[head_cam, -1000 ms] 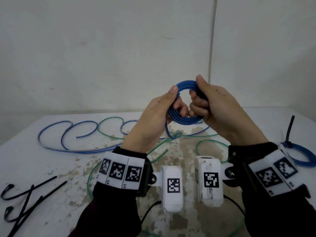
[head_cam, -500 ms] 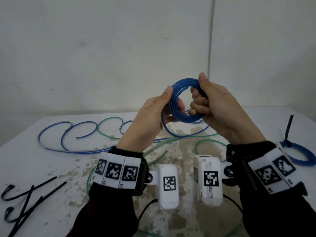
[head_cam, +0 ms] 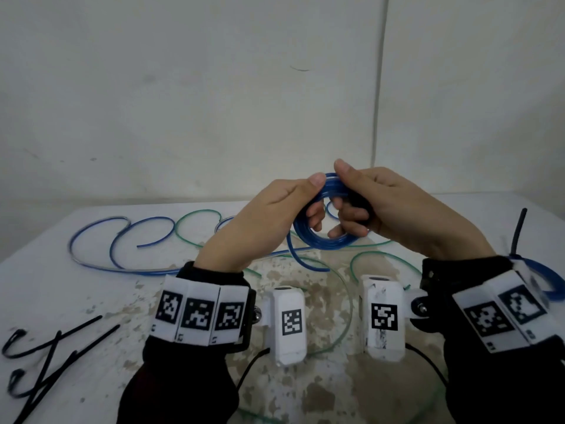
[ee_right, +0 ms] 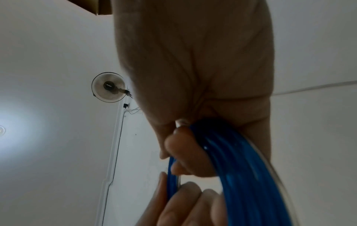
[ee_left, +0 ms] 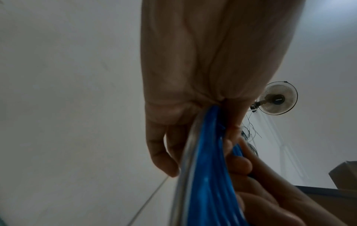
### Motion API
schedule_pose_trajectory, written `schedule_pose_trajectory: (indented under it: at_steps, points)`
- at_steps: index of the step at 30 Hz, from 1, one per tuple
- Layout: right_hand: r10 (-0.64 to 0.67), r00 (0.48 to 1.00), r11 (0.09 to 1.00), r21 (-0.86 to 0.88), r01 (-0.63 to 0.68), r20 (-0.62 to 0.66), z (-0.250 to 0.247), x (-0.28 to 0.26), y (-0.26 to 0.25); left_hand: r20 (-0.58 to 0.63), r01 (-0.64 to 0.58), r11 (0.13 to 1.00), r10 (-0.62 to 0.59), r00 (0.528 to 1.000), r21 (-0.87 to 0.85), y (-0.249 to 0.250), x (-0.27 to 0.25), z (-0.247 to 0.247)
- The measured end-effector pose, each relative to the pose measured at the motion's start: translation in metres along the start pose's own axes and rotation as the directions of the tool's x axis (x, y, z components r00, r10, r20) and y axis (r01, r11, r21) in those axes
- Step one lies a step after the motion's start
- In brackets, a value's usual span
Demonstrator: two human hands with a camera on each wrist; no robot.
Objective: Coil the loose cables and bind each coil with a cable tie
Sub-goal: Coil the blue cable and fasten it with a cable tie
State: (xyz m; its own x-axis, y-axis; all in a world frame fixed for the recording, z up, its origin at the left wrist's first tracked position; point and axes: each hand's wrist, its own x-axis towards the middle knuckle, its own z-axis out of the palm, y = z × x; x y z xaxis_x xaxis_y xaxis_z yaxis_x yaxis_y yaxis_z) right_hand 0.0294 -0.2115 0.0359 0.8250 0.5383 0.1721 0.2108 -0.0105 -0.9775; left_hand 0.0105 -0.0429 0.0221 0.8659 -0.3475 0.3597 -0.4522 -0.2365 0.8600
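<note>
Coil (head_cam: 318, 234): blue cable wound in several turns, held upright in the air above the table (head_cam: 61, 289), between both hands
Left hand (head_cam: 269, 215): grasps the coil's left side, thumb on top of the turns, fingers curled through the ring
Right hand (head_cam: 394, 209): grasps the coil's upper right side, thumb pressing on top next to the left thumb, fingers curled under
Loose end (head_cam: 305, 261): short blue tail hangs down from the coil's bottom left
Blue cable (head_cam: 101, 255): lies in open loops on the table's far left
Green cable (head_cam: 342, 301): runs loose across the table under the hands
Ties (head_cam: 46, 359): black, lying on the table's near left
Bound coil (head_cam: 550, 280): blue, at the table's right edge, black tie tail (head_cam: 519, 228) sticking up from it
Fan (ee_left: 278, 100): on the wall, seen in both wrist views
</note>
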Motion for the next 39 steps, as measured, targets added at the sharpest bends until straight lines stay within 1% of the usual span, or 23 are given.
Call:
schedule_pose_trajectory:
  at_steps: [2, 3, 6, 8, 11, 13, 15, 17, 19, 21, 24, 26, 28, 32, 34, 36, 38, 39]
  points:
    - [-0.048, 0.998, 0.998, -0.033, 0.047, -0.042, 0.002, 0.001, 0.000, -0.043, -0.007, 1.000, 0.006, 0.999, -0.026, 0.001, 0.001, 0.003]
    - [-0.069, 0.995, 0.997, -0.030, 0.067, -0.078, 0.003, 0.002, 0.001, -0.067, -0.010, 0.997, 0.005, 0.998, -0.073, 0.001, 0.002, 0.004]
    - [-0.081, 0.974, 0.993, 0.069, 0.098, -0.210, 0.003, 0.006, 0.001, -0.110, -0.005, 0.959, -0.027, 0.994, -0.285, -0.003, 0.005, 0.008]
    - [-0.072, 0.964, 0.987, 0.119, 0.105, -0.257, 0.002, 0.009, 0.003, -0.128, -0.022, 0.945, -0.021, 0.992, -0.325, -0.006, 0.007, 0.009]
    - [-0.046, 0.973, 0.986, 0.147, 0.081, -0.225, 0.001, 0.010, 0.005, -0.167, -0.058, 0.948, 0.005, 0.986, -0.313, -0.009, 0.008, 0.010]
    - [-0.005, 0.983, 0.986, 0.162, 0.035, -0.183, 0.001, 0.010, 0.003, -0.188, -0.034, 0.983, -0.001, 0.982, -0.180, -0.008, 0.006, 0.007]
    - [0.020, 0.991, 0.988, 0.151, 0.000, -0.133, 0.001, 0.009, 0.002, -0.163, -0.005, 1.000, 0.005, 0.987, 0.001, -0.005, 0.003, 0.003]
    - [0.021, 0.997, 0.993, 0.116, -0.012, -0.077, 0.002, 0.007, 0.002, -0.120, 0.005, 0.997, 0.004, 0.993, 0.076, -0.001, 0.000, 0.003]
    - [-0.015, 0.998, 0.997, 0.073, 0.019, -0.056, 0.003, 0.006, 0.003, -0.120, 0.007, 0.998, 0.000, 0.993, 0.058, 0.002, 0.001, 0.008]
    - [-0.068, 0.993, 0.994, 0.074, 0.076, -0.094, 0.005, 0.006, 0.003, -0.153, -0.004, 1.000, 0.001, 0.988, -0.017, 0.002, 0.003, 0.011]
    - [-0.133, 0.968, 0.965, 0.194, 0.175, -0.213, 0.005, 0.008, 0.002, -0.208, -0.006, 0.994, -0.016, 0.978, -0.107, 0.000, 0.005, 0.012]
    - [-0.130, 0.955, 0.946, 0.256, 0.200, -0.265, 0.002, 0.008, 0.001, -0.196, 0.018, 0.988, -0.048, 0.979, -0.153, 0.002, 0.004, 0.012]
    - [-0.103, 0.964, 0.951, 0.258, 0.168, -0.246, -0.002, 0.008, 0.001, -0.169, 0.026, 0.987, -0.053, 0.984, -0.158, 0.002, 0.003, 0.011]
    - [0.011, 0.989, 0.965, 0.261, 0.029, -0.151, -0.003, 0.006, -0.001, -0.138, 0.036, 0.999, -0.039, 0.990, -0.022, 0.000, 0.000, 0.004]
    - [0.015, 0.996, 0.978, 0.209, 0.003, -0.085, 0.001, 0.004, -0.001, -0.082, 0.052, 0.998, -0.050, 0.995, 0.024, 0.002, -0.002, 0.000]
    - [-0.048, 0.997, 0.986, 0.155, 0.056, -0.057, 0.007, 0.005, 0.002, -0.078, 0.065, 0.998, -0.063, 0.995, 0.014, 0.003, -0.003, 0.000]
    - [-0.121, 0.986, 0.979, 0.150, 0.138, -0.115, 0.013, 0.009, 0.006, -0.157, 0.068, 0.996, -0.076, 0.985, -0.057, 0.002, 0.001, 0.005]
    - [-0.153, 0.975, 0.974, 0.145, 0.176, -0.160, 0.015, 0.011, 0.008, -0.194, 0.068, 0.988, -0.095, 0.976, -0.138, 0.000, 0.004, 0.008]
